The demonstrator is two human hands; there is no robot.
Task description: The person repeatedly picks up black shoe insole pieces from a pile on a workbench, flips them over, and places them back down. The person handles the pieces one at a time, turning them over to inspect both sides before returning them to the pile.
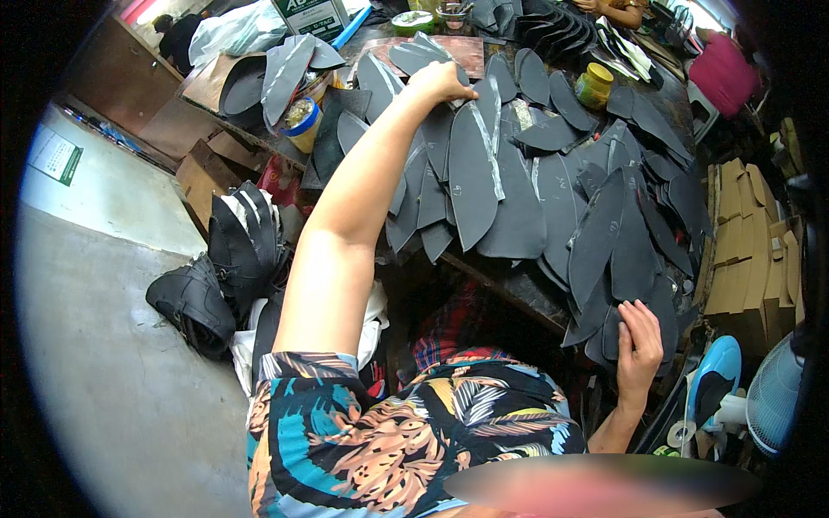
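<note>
Evidently at a reaching step, the left hand (435, 84) bends over flat, dark-grey, sole-shaped sheet pieces (473, 177) heaped on a dark worktable (509, 281), its grip hidden from me, the loosely spread right hand (638, 347) at their near edge, a fine pinch seemingly needed next.

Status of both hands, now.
Left hand: fingers curled at the tip of a grey sole-shaped piece; grip cannot be told.
Right hand: loosely open, fingers by stacked grey sole-shaped pieces.
</note>
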